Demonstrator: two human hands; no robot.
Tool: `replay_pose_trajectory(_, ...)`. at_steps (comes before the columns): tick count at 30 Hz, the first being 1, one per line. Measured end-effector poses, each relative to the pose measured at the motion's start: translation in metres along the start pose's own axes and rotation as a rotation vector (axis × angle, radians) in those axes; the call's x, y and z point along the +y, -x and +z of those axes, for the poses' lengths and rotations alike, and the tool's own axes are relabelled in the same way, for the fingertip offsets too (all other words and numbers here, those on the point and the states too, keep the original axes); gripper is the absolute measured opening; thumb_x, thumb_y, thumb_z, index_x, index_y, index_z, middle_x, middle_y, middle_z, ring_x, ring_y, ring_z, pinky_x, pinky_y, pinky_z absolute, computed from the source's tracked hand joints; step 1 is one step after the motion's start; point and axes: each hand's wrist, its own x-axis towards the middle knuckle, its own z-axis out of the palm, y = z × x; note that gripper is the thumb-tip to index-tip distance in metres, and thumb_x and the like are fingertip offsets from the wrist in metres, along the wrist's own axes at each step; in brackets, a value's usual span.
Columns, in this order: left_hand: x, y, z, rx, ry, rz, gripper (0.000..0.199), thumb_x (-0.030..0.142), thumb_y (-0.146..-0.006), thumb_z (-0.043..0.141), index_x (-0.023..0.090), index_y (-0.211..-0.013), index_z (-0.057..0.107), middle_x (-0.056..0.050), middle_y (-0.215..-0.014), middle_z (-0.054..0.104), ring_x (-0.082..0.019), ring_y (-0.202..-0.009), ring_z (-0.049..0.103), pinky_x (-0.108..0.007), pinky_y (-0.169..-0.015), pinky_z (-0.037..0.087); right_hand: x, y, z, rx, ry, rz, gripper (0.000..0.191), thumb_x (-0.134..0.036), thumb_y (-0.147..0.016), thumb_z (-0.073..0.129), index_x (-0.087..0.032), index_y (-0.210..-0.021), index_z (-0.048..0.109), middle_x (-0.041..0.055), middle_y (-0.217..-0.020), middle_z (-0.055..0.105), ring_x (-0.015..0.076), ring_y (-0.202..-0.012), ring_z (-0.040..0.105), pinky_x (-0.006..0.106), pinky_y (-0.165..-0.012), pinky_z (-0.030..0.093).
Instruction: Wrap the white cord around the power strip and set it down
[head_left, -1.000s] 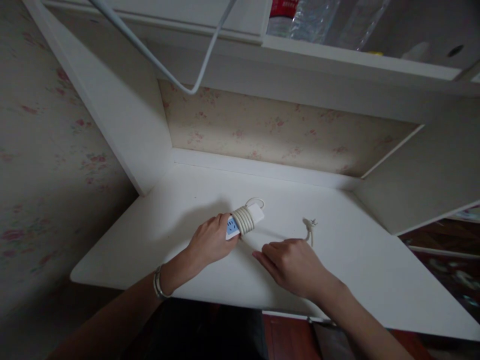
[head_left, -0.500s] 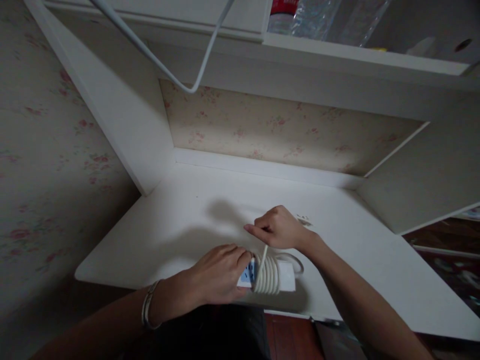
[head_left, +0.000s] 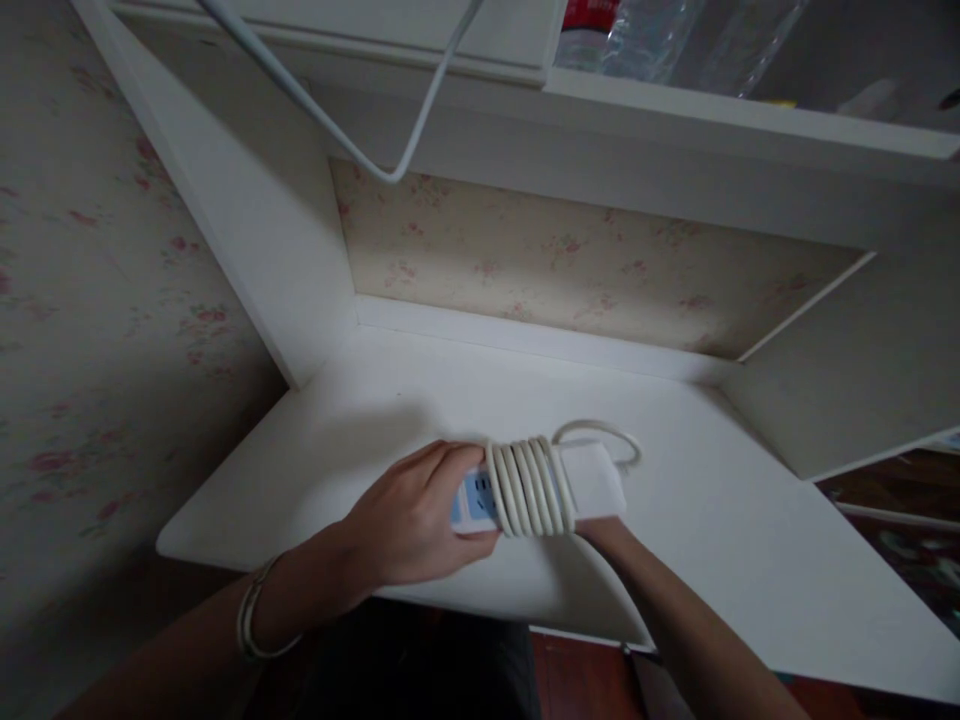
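several loops of pale cord wrap a power strip over the white table; the left hand grips one end, while the right hand is hidden behind it, its hold impossible to tell.

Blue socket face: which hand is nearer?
Left: the left hand grips the power strip beside the blue socket face; the right hand, mostly hidden behind the strip, shows farther right.

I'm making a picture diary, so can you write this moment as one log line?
left hand: gripping power strip by socket end | right hand: hidden behind power strip | cord: coiled around power strip, loop at plain end
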Motion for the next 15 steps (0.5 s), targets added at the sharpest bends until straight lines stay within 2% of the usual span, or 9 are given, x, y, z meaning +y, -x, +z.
replay_pose_trajectory(3,-0.017,-0.009,-0.001,0.006,-0.111,-0.182,0.039,0.027,-0.070,0.064,0.019,-0.107,0.052,-0.006,-0.094,0.066,-0.022,-0.086,0.064,-0.034,-0.076,0.052,-0.004,0.018,-0.005,-0.149,0.023,0.054,0.056,-0.031,-0.101,0.029,-0.018,-0.055,0.058,-0.0002,-0.048,0.055,0.0119,-0.044,0.049,0.021,-0.047,0.035)
replay_pose_trajectory(6,-0.036,-0.018,0.005,-0.012,-0.183,-0.336,0.033,0.030,-0.075,0.062,0.018,-0.105,0.053,-0.008,-0.094,0.067,-0.024,-0.087,0.065,-0.034,-0.076,0.050,-0.011,0.031,-0.016,-0.280,0.128,0.143,0.051,-0.039,-0.102,0.028,-0.018,-0.069,0.062,0.0021,-0.059,0.064,0.0141,-0.053,0.060,0.024,-0.054,0.034)
replay_pose_trajectory(10,-0.055,-0.025,0.025,-0.096,-0.213,-0.424,0.022,0.031,-0.081,0.059,0.018,-0.099,0.056,-0.009,-0.095,0.065,-0.023,-0.087,0.064,-0.032,-0.076,0.048,-0.028,0.036,-0.027,-0.247,0.320,0.152,0.043,-0.041,-0.101,0.029,-0.021,-0.078,0.060,0.0025,-0.066,0.067,0.0169,-0.056,0.062,0.028,-0.053,0.027)
replay_pose_trajectory(15,-0.064,-0.025,0.059,-0.146,-0.213,-0.374,0.021,0.025,-0.081,0.059,0.017,-0.100,0.055,-0.011,-0.105,0.059,-0.023,-0.094,0.060,-0.033,-0.081,0.047,-0.052,0.032,-0.026,-0.172,0.410,0.002,0.030,-0.029,-0.099,0.039,-0.020,-0.079,0.059,0.0010,-0.067,0.064,0.0153,-0.056,0.058,0.031,-0.055,0.022)
